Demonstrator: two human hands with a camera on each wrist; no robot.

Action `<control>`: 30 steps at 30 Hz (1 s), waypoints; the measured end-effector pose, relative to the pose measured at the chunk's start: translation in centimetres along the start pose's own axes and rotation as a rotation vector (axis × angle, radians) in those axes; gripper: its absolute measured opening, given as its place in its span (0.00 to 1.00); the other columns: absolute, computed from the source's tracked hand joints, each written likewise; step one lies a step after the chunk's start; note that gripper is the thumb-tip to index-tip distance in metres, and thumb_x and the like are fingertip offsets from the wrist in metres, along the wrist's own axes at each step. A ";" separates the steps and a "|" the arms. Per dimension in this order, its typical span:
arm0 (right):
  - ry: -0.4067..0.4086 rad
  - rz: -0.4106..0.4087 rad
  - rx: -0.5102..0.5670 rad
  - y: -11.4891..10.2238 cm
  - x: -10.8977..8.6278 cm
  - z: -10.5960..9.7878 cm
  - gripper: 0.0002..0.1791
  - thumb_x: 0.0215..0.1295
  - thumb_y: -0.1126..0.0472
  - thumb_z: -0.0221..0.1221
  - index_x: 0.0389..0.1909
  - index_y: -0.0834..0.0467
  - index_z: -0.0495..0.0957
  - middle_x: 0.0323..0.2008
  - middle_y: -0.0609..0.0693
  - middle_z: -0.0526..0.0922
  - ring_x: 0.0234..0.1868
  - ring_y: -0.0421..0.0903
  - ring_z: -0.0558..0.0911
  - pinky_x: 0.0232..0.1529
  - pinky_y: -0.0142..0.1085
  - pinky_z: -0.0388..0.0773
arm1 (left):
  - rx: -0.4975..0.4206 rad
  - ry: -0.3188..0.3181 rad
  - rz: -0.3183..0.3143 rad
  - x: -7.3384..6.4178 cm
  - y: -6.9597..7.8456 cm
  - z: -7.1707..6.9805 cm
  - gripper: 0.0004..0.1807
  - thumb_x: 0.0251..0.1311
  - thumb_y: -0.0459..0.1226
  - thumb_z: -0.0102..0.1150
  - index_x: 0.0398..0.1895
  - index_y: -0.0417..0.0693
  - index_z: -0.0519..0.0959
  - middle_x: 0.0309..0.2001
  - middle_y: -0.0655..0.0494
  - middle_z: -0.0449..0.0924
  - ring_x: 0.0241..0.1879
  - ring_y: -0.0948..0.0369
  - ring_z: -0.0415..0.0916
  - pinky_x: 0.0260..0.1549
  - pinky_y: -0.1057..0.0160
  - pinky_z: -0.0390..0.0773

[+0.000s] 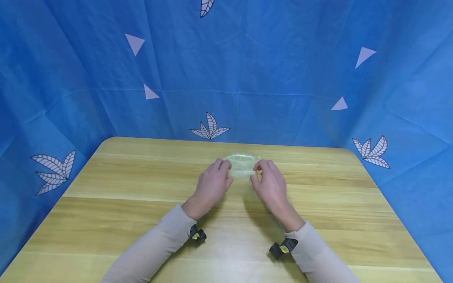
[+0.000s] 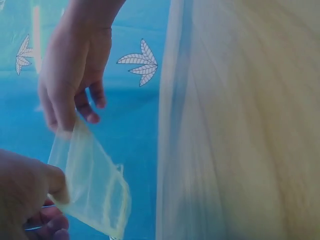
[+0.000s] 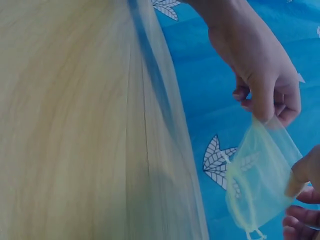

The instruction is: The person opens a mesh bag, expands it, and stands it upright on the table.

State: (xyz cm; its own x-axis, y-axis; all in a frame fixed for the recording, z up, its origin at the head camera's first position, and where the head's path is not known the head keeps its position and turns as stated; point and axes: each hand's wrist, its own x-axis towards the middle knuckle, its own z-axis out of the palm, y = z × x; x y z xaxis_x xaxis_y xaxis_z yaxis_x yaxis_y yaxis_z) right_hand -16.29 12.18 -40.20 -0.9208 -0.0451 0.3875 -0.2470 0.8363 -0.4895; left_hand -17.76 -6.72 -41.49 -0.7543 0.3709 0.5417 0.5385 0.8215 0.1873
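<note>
A small sheer pale yellow-green drawstring pouch (image 1: 242, 162) is spread between my two hands over the far part of the table. My left hand (image 1: 213, 181) pinches one side of it with thumb and fingers, and my right hand (image 1: 270, 184) pinches the opposite side. In the left wrist view the pouch (image 2: 95, 175) looks thin and see-through, with a gathered band along one edge. From the right wrist view, thin cord ends hang off that band of the pouch (image 3: 265, 175). Some of the fingertips are hidden behind the fabric and the hands.
The light wooden table (image 1: 124, 220) has rounded far corners. Behind it and along both sides hangs a blue cloth (image 1: 244, 70) printed with white leaves and triangles. A small black camera (image 1: 198, 234) is strapped on the left wrist, another camera (image 1: 283, 248) on the right.
</note>
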 end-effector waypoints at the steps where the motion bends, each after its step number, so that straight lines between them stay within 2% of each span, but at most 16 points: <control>1: 0.009 0.001 0.003 0.1 0.0 0.0 0.07 0.62 0.63 0.60 0.41 0.57 0.76 0.36 0.51 0.77 0.34 0.49 0.76 0.33 0.44 0.73 | -0.011 0.001 -0.022 0.0 0.0 -0.1 0.09 0.61 0.35 0.60 0.42 0.42 0.75 0.32 0.55 0.73 0.21 0.64 0.66 0.14 0.71 0.67; 5: 0.023 -0.013 0.013 0.3 0.2 0.2 0.09 0.68 0.60 0.54 0.46 0.56 0.77 0.33 0.49 0.82 0.25 0.46 0.76 0.27 0.43 0.73 | -0.050 -0.006 -0.117 0.3 -0.1 -0.2 0.11 0.65 0.41 0.60 0.42 0.43 0.76 0.21 0.60 0.72 0.12 0.66 0.61 0.09 0.70 0.61; 8: 0.028 -0.028 0.033 0.3 0.3 0.4 0.11 0.71 0.59 0.50 0.48 0.56 0.78 0.32 0.49 0.85 0.22 0.44 0.77 0.27 0.43 0.73 | -0.102 -0.009 -0.139 0.4 -0.2 -0.2 0.10 0.66 0.41 0.59 0.42 0.43 0.75 0.18 0.62 0.73 0.09 0.68 0.58 0.08 0.69 0.59; 14: 0.045 -0.040 0.044 0.2 0.2 0.5 0.11 0.68 0.62 0.51 0.46 0.56 0.79 0.30 0.49 0.85 0.18 0.42 0.74 0.24 0.41 0.72 | -0.140 0.023 -0.087 0.5 0.0 -0.2 0.09 0.62 0.36 0.59 0.44 0.43 0.77 0.21 0.60 0.77 0.09 0.69 0.57 0.07 0.71 0.59; 19: 0.070 -0.056 0.041 0.2 0.2 0.5 0.09 0.66 0.64 0.53 0.44 0.57 0.79 0.29 0.49 0.85 0.17 0.40 0.73 0.23 0.40 0.71 | -0.090 0.044 -0.028 0.5 0.1 -0.5 0.11 0.59 0.36 0.61 0.44 0.44 0.79 0.23 0.60 0.78 0.11 0.68 0.62 0.09 0.71 0.59; 23: 0.094 -0.071 0.056 0.2 0.1 0.5 0.08 0.66 0.63 0.54 0.42 0.57 0.80 0.28 0.48 0.85 0.17 0.40 0.74 0.24 0.41 0.72 | -0.047 0.094 0.015 0.5 -0.2 -0.5 0.09 0.58 0.35 0.62 0.41 0.44 0.81 0.25 0.57 0.79 0.13 0.67 0.66 0.09 0.72 0.60; 27: 0.103 -0.085 0.054 0.0 0.1 0.5 0.07 0.66 0.62 0.56 0.41 0.56 0.81 0.27 0.46 0.85 0.17 0.39 0.74 0.24 0.40 0.71 | -0.004 0.148 0.013 0.5 -0.5 -0.6 0.07 0.57 0.34 0.62 0.38 0.43 0.81 0.24 0.56 0.79 0.12 0.66 0.64 0.09 0.70 0.61; 30: 0.103 -0.099 0.034 -0.1 0.0 0.6 0.06 0.66 0.62 0.57 0.40 0.55 0.81 0.26 0.45 0.85 0.16 0.38 0.72 0.23 0.39 0.70 | 0.012 0.167 0.004 0.5 -0.7 -0.6 0.04 0.59 0.33 0.61 0.36 0.43 0.81 0.22 0.57 0.78 0.12 0.66 0.62 0.09 0.69 0.63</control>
State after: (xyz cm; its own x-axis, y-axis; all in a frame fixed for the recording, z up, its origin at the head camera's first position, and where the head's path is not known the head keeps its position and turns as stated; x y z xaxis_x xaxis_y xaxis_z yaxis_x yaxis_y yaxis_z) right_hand -16.45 11.75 -40.60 -0.8559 -0.0683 0.5126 -0.3465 0.8115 -0.4705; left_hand -18.31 -7.37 -40.88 -0.6788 0.2980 0.6711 0.5360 0.8258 0.1754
